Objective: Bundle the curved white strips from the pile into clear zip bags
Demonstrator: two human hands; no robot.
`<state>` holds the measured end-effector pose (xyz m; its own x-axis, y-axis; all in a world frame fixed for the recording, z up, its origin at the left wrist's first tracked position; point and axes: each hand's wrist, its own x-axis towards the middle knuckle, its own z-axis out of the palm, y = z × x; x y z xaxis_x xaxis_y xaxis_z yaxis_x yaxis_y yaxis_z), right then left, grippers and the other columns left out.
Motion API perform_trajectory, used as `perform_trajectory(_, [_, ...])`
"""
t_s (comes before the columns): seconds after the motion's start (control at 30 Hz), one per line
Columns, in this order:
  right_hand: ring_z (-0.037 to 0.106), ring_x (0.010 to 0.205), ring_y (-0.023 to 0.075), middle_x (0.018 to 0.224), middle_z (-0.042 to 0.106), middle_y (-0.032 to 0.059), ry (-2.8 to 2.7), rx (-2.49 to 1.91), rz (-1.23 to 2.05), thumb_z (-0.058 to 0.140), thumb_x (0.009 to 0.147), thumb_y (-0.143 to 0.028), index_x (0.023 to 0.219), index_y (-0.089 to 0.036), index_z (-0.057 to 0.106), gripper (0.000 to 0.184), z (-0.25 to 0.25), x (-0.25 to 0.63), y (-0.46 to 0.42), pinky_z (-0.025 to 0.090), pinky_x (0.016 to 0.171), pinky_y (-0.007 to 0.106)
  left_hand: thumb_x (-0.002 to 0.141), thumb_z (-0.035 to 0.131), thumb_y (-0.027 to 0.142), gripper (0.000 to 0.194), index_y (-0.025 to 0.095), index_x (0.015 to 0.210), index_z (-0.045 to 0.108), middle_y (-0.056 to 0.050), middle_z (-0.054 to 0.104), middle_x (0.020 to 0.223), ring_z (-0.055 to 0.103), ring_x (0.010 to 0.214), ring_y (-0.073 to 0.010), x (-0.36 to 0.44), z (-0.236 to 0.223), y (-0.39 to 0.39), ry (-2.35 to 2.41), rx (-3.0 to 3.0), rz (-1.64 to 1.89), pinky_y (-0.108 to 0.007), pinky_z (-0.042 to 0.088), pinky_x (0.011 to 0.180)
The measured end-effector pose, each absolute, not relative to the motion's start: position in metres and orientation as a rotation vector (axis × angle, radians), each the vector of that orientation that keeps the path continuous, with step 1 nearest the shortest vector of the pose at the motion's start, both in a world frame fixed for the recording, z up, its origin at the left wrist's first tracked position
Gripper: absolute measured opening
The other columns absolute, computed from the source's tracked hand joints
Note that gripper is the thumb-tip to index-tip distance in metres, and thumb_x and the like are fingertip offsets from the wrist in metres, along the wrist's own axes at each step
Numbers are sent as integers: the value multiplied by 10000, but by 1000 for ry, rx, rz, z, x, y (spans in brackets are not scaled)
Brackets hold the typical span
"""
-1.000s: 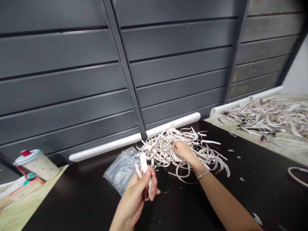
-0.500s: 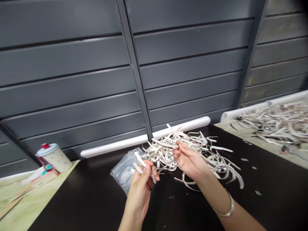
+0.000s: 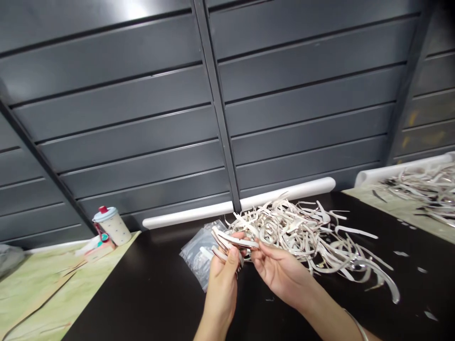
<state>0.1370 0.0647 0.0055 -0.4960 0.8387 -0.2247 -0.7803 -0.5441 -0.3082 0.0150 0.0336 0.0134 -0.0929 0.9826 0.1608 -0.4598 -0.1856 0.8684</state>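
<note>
My left hand (image 3: 223,279) is closed around several curved white strips (image 3: 219,237) with brownish, shiny edges. Fingers and thumb of my right hand (image 3: 286,274) pinch the right end of one such strip (image 3: 245,243), whose other end reaches over to the bunch in the left hand. Just behind both hands lies a tangled pile of similar strips (image 3: 284,227) on the black table (image 3: 149,289). Partly hidden by my left hand, a clear plastic bag (image 3: 199,253) lies flat, with something pale in it.
A white cup with a blue lid (image 3: 115,227) stands on a greenish surface (image 3: 46,284) at left. More strips (image 3: 433,187) lie heaped at far right. White rolls (image 3: 291,189) line the foot of the dark panelled wall (image 3: 177,123). Small scraps (image 3: 401,254) dot the table's right side.
My right hand has brought its strip down and left against the bunch in my left hand; before, the two were apart. The view has shifted, so everything sits further right.
</note>
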Motion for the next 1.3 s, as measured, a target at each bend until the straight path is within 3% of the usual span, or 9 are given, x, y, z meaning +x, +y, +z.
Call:
perform_trajectory(0.2, [623, 586, 66, 690, 635, -8, -348, -381, 2170, 633, 791, -97, 827, -142, 573, 82, -8, 133, 66, 535, 567, 146, 727, 705, 364, 313, 154, 952, 650, -90, 677, 935, 611, 914, -238, 14, 17, 31, 753, 941, 1575, -360, 435, 877])
perform_trajectory(0.37, [581, 521, 68, 734, 620, -19, -516, -412, 2206, 646, 786, -216, 943, -166, 559, 186, -7, 128, 60, 437, 411, 138, 751, 684, 358, 262, 160, 912, 623, -78, 684, 903, 620, 847, -216, 11, 19, 31, 763, 934, 1614, -346, 457, 820])
perform_trajectory(0.53, [470, 396, 55, 599, 539, -67, -924, -500, 2100, 664, 740, -437, 903, -190, 544, 320, -18, 123, 65, 332, 352, 148, 749, 686, 369, 276, 153, 901, 604, -46, 669, 762, 620, 784, -195, 9, 19, 29, 742, 934, 1571, -303, 473, 743])
perform_trajectory(0.63, [418, 349, 74, 463, 490, -52, -1558, -644, 1777, 630, 722, -543, 708, -158, 565, 391, -23, 132, 77, 277, 348, 183, 768, 665, 370, 251, 157, 875, 586, -31, 646, 690, 628, 747, -192, 7, 23, 26, 694, 932, 1558, -284, 481, 688])
perform_trajectory(0.73, [427, 423, 92, 457, 466, -36, -1803, -844, 1206, 663, 714, -461, 558, -156, 542, 363, -18, 149, 85, 296, 408, 203, 790, 645, 352, 229, 152, 871, 570, -31, 642, 653, 641, 704, -185, 5, 26, 26, 675, 898, 1526, -274, 490, 666])
perform_trajectory(0.87, [572, 812, 204, 851, 637, 56, -1773, -734, 880, 632, 760, -412, 883, -177, 637, 265, -1, 164, 81, 442, 738, 299, 798, 645, 275, 180, 133, 878, 568, -54, 669, 704, 671, 747, -204, 4, 28, 31, 686, 754, 1390, -295, 524, 699])
perform_trajectory(0.97, [554, 909, 236, 965, 622, 63, -1996, -665, 928, 713, 684, -429, 1070, -188, 608, 467, 0, 161, 78, 427, 834, 340, 807, 627, 206, 130, 118, 887, 574, -58, 670, 716, 683, 757, -215, 6, 26, 34, 673, 652, 1324, -312, 552, 697])
perform_trajectory(1.1, [567, 825, 197, 846, 618, 24, -2166, -429, 1229, 731, 653, -459, 860, -161, 653, 372, -14, 150, 80, 455, 785, 286, 840, 560, 128, 46, 111, 879, 575, -56, 663, 698, 691, 765, -212, 12, 22, 35, 681, 554, 1282, -313, 568, 714])
perform_trajectory(1.3, [557, 671, 132, 707, 601, 27, -2324, -125, 1487, 538, 824, -457, 755, -127, 673, 364, -16, 147, 79, 477, 666, 231, 878, 456, 62, 200, 73, 1051, 557, -79, 664, 728, 698, 760, -204, 17, 23, 38, 742, 330, 1208, -296, 577, 703])
